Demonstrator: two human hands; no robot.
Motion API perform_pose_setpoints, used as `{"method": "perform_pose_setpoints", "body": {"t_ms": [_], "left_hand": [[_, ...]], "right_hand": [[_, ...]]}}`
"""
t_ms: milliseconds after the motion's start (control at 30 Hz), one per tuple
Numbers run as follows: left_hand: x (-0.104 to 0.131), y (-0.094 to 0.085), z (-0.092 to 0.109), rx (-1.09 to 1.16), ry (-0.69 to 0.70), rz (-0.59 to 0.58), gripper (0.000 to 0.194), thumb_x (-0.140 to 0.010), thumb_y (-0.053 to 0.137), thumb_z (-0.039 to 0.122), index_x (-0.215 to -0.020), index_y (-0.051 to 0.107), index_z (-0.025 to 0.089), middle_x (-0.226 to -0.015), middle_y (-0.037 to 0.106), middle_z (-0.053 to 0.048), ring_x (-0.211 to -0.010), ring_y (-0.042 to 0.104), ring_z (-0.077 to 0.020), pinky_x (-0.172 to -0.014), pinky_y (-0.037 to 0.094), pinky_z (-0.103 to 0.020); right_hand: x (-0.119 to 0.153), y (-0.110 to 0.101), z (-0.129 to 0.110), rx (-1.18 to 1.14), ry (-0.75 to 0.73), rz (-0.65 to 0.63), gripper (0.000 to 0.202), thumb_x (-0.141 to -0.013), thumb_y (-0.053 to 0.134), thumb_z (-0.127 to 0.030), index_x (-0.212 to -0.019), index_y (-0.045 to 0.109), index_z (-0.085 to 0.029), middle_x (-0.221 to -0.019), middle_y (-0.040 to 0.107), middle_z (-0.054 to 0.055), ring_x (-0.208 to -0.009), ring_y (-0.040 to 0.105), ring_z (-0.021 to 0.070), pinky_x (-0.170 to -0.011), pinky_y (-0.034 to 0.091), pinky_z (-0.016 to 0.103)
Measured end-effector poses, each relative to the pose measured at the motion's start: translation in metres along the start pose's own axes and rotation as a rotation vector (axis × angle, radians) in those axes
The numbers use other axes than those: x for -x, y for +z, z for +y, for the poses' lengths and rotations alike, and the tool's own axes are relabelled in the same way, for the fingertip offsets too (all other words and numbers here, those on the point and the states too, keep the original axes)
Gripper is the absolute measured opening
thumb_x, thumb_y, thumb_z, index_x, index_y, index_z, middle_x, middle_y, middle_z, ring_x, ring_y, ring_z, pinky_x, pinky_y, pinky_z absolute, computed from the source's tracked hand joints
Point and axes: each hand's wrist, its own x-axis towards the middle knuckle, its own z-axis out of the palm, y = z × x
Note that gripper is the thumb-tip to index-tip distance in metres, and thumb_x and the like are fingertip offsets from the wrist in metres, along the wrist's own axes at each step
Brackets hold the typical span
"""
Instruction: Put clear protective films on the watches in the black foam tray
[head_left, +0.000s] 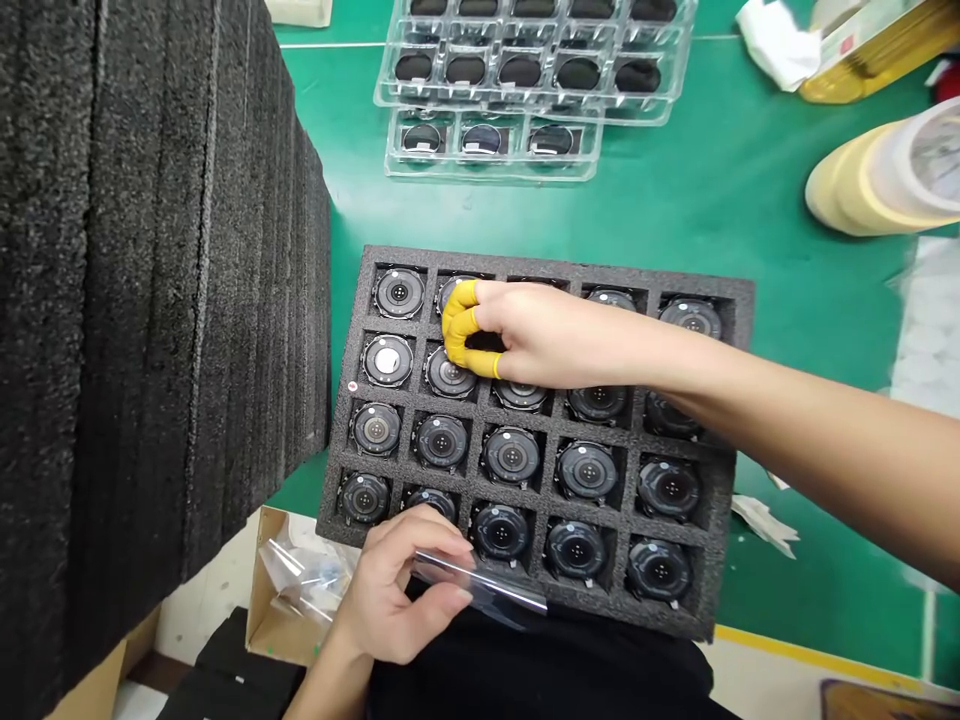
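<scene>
A black foam tray (630, 445) holds rows of round black watch bodies, such as one watch body (510, 455) near its middle. My right hand (517, 330), with yellow finger covers, reaches over the upper left of the tray. Its covered fingertips are bent down onto a watch body (450, 370) in the second row; whether they grip it cannot be made out. At the tray's lower edge, my left hand (409, 580) has a clear plastic film (495, 590) between thumb and fingers. One watch body (388, 360) at the left has a white round patch.
A tall stack of black foam sheets (165, 260) rises at the left. Clear blister trays (525, 100) with dark discs lie at the back. A yellowish roll (885, 175) stands at the right. A cardboard box (289, 600) with plastic scraps sits lower left.
</scene>
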Motion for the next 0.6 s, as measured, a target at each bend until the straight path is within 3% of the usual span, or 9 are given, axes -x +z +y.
{"method": "perform_pose_setpoints", "body": {"t_ms": [600], "left_hand": [[-0.0013, -0.0008, -0.0007, -0.014, 0.014, 0.002, 0.024, -0.105, 0.077, 0.038, -0.124, 0.074, 0.024, -0.092, 0.076, -0.005, -0.081, 0.069, -0.0153, -0.072, 0.058, -0.022]], "right_hand": [[0.0000, -0.0002, -0.0002, -0.017, 0.015, -0.014, 0.014, -0.094, 0.063, -0.017, -0.081, 0.066, -0.021, -0.105, 0.064, 0.006, -0.094, 0.059, 0.0217, -0.087, 0.045, 0.037]]}}
